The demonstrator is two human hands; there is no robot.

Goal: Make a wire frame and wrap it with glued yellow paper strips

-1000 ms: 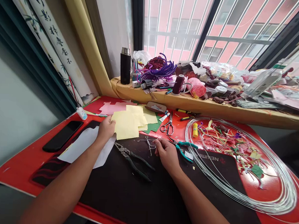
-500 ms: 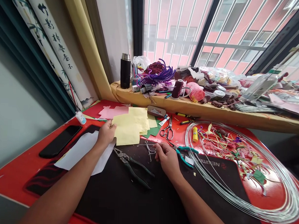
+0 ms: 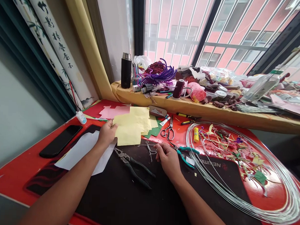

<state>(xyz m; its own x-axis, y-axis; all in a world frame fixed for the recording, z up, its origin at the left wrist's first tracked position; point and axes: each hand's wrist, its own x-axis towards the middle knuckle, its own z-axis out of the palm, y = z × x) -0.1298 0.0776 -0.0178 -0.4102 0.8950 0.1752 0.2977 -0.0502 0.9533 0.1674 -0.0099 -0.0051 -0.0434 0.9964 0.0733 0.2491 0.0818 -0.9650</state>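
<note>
My left hand pinches the left edge of a yellow sheet of paper, fingers partly behind it. More yellow paper lies overlapping behind that sheet. My right hand is closed at the end of a thin wire piece, bent with small loops and several arms, just above the black mat. Between my forearms lie dark-handled pliers. Teal-handled pliers rest just beyond my right hand. White paper lies under my left wrist.
A large wire coil surrounds colourful scraps and a yellow glue stick on the right. Scissors lie behind my hands, a phone at left. The cluttered windowsill holds a black flask.
Almost nothing differs. The yellow sheet in my left hand has shifted very slightly right; my right hand keeps its pinch on the wire piece.
</note>
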